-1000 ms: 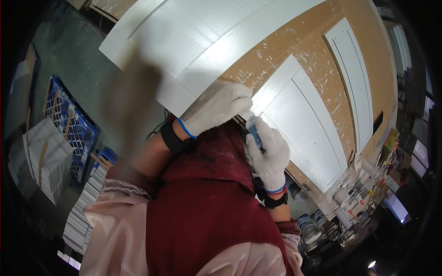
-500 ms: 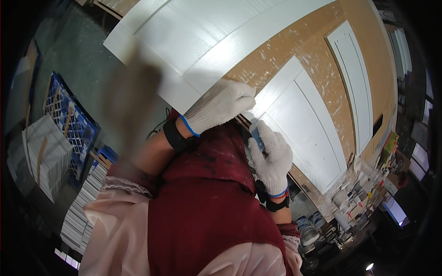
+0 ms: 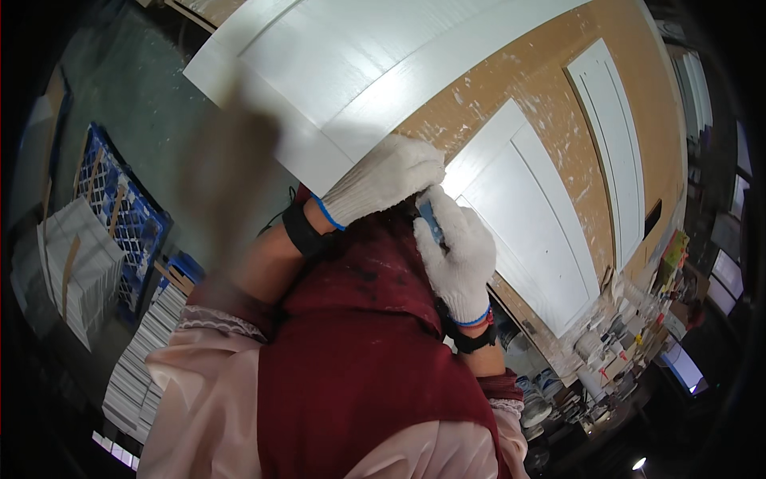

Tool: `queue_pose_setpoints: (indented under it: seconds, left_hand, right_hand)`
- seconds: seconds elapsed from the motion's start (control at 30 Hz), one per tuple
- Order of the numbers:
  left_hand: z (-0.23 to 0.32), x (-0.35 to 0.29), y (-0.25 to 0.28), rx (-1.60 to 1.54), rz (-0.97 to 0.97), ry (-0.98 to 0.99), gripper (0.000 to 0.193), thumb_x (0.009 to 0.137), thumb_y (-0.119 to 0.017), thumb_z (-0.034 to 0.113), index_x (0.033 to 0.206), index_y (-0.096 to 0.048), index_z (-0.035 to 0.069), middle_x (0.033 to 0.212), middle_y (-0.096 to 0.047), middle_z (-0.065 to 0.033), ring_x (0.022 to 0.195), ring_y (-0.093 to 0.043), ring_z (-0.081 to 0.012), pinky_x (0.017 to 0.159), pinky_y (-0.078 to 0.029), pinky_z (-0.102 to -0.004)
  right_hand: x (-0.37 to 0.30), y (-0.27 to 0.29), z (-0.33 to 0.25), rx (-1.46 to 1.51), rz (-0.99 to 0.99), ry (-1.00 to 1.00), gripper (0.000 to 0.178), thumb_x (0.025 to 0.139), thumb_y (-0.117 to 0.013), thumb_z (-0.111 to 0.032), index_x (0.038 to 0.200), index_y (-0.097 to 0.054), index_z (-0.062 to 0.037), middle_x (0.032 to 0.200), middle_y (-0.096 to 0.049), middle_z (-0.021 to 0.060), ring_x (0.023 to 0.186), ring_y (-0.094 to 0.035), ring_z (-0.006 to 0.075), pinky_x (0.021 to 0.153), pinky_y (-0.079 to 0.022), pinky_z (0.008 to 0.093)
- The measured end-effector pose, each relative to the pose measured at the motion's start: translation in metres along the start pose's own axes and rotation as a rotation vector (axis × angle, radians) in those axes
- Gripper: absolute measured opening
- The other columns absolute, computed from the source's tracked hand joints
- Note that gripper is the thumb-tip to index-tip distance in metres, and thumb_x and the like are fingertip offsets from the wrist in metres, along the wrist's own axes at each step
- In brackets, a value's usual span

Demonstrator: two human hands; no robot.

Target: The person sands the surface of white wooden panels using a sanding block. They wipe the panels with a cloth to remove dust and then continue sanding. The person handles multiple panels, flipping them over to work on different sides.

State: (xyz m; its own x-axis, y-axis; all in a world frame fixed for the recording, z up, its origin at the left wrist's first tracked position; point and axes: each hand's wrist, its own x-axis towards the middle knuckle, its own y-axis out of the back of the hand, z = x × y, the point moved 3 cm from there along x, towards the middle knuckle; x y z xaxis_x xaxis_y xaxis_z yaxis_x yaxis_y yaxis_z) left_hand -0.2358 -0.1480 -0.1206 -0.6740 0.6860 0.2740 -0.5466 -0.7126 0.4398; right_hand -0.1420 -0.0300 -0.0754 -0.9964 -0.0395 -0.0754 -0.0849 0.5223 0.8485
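My left hand, in a white knit glove, has its fingers curled at the near end of a white framed panel; what they grip, if anything, is hidden. Just right of it, my right hand, gloved alike, is closed around a small blue object. Only part of that object shows between thumb and fingers, so its kind is unclear. Both hands are close together at the table's near edge. A larger white panel reaches out over the edge beyond my left wrist.
A narrow white panel lies farther right on the paint-flecked brown tabletop. Jars and tools crowd the right side. On the floor at left are a blue pallet and stacked white boards. A blurred dark shape hangs at left.
My right hand has moved a little left and up with the blue object, closer to my left hand. My left hand has barely shifted. The panels lie as before.
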Motion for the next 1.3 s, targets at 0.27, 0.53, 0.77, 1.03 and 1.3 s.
queue_pose_setpoints:
  seconds: [0.27,0.53,0.77,1.03,1.3]
  left_hand:
    - [-0.002,-0.001,0.001,-0.014,0.065,0.017,0.016,0.087,-0.053,0.013,0.078,-0.055,0.000,0.072,-0.054,-0.0135,0.067,-0.054,-0.0290,0.061,-0.044,-0.0358]
    - [0.020,0.011,0.006,-0.091,-0.200,0.649,0.030,0.084,-0.061,0.031,0.079,-0.056,0.002,0.065,-0.055,-0.0141,0.063,-0.058,-0.0290,0.061,-0.042,-0.0382]
    - [0.013,0.017,-0.007,0.059,-0.283,0.701,0.033,0.082,-0.062,0.036,0.080,-0.058,0.002,0.066,-0.058,-0.0125,0.065,-0.060,-0.0287,0.061,-0.044,-0.0389]
    - [0.008,0.018,-0.012,0.068,-0.285,0.707,0.034,0.083,-0.061,0.037,0.079,-0.060,0.003,0.068,-0.060,-0.0136,0.067,-0.061,-0.0300,0.061,-0.044,-0.0411]
    - [0.007,0.020,-0.009,0.052,-0.262,0.709,0.034,0.083,-0.061,0.037,0.079,-0.059,0.004,0.072,-0.061,-0.0136,0.070,-0.061,-0.0311,0.062,-0.044,-0.0422]
  right_hand:
    - [-0.009,0.015,0.004,0.025,-0.133,-0.098,0.045,0.077,-0.068,-0.016,0.121,-0.057,-0.0151,0.085,-0.064,0.0102,0.075,-0.062,0.0293,0.065,-0.050,0.0395]
    - [-0.015,0.042,0.055,0.403,0.157,-0.429,0.040,0.081,-0.067,-0.010,0.120,-0.061,-0.0037,0.105,-0.067,0.0135,0.092,-0.066,0.0209,0.082,-0.051,0.0322]
    - [0.027,0.066,0.088,0.294,0.259,-0.442,0.041,0.081,-0.066,-0.013,0.120,-0.061,-0.0018,0.107,-0.066,0.0150,0.092,-0.065,0.0205,0.081,-0.051,0.0306]
    - [0.065,0.059,0.082,0.057,0.283,-0.347,0.039,0.081,-0.065,-0.021,0.118,-0.063,-0.0065,0.106,-0.067,0.0148,0.089,-0.066,0.0248,0.080,-0.051,0.0312]
    - [0.059,0.057,0.091,0.119,0.245,-0.352,0.038,0.079,-0.065,-0.023,0.115,-0.063,-0.0112,0.094,-0.065,0.0148,0.081,-0.064,0.0288,0.074,-0.051,0.0360]
